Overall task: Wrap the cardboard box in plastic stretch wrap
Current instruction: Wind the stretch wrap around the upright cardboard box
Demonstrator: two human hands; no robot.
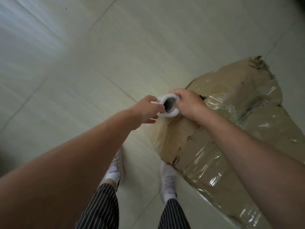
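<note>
Pale tiled floor [132, 47]: our left hand [146, 111] and right hand [188, 104] both grip the stretch wrap roll [172, 114] above the cardboard box [239, 96]

A cardboard box [231, 113] lies on the floor [115, 47], to the right of the person's two shoes [168, 177], which stand side by side; the right shoe is just beside the box's near corner. Stretch film [214, 162] lies over the box's top and near side. Above the box's left corner, a roll of stretch wrap [168, 104] sits between the hands: left hand [145, 111] on its left, right hand [188, 104] on its right.
</note>
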